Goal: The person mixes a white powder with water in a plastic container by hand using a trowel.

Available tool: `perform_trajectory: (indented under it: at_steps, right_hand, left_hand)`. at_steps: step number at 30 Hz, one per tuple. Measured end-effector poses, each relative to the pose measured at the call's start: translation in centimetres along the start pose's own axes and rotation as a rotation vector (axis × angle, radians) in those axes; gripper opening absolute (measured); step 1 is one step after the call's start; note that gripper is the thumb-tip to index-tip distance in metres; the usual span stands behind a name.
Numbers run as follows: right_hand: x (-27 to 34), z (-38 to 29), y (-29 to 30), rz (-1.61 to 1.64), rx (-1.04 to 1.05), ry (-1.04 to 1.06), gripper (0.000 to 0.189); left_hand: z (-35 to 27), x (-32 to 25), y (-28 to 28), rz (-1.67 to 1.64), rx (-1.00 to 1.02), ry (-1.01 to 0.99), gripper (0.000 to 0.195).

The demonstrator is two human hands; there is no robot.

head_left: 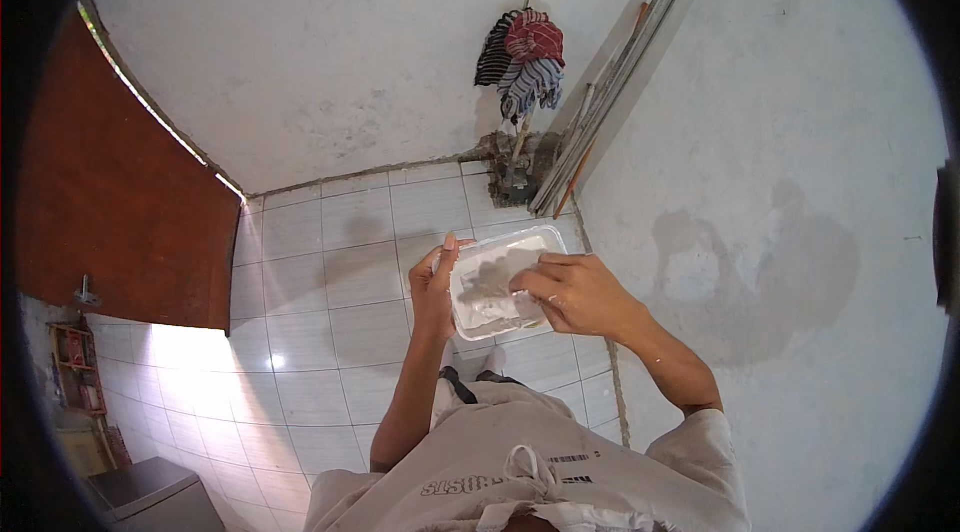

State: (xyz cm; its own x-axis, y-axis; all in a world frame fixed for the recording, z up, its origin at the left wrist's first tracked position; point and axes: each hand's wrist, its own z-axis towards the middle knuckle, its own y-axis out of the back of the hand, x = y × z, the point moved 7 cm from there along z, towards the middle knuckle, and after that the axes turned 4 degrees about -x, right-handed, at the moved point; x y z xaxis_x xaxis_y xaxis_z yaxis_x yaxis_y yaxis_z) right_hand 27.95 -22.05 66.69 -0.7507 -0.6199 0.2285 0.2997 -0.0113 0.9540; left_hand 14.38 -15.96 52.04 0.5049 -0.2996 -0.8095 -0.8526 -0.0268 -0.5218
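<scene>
My left hand point(436, 289) grips the left rim of a clear plastic container point(551, 232), its thumb over the edge. White, creamy material point(480, 307) lines the inside of the container. At the right side, my right hand point(570, 290) reaches over the rim with its fingers bent above the white material. Small white specks stick to the hand and forearm. Whether those fingers hold a tool or some of the material is hidden by the hand and its shadow.
Striped cloths point(529, 55) hang on a pole by the far wall. Long metal strips point(622, 74) lean in the corner beside a rough, broken floor patch point(514, 183). A brown door point(127, 179) stands at left, with a grey box-shaped object point(146, 491) at lower left.
</scene>
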Motion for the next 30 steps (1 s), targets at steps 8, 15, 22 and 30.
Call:
perform_trajectory:
  at_steps: [8, 15, 22, 30]
  right_hand:
    - [0.9, 1.0, -1.6, -0.22, -0.211, 0.036, 0.027]
    - [2.2, 0.3, -3.7, -0.176, -0.122, 0.083, 0.029]
    - [0.9, 1.1, -2.2, -0.01, -0.124, 0.013, 0.029]
    - [0.5, 2.8, -2.6, 0.085, 0.082, 0.017, 0.026]
  left_hand:
    - [-0.1, -1.2, -0.5, -0.043, 0.064, -0.066, 0.047]
    - [0.7, -1.4, 1.6, -0.075, -0.052, -0.106, 0.045]
    - [1.5, -1.2, 3.0, -0.061, -0.124, -0.103, 0.046]
    - [1.2, -2.5, 1.8, 0.001, -0.02, -0.081, 0.044]
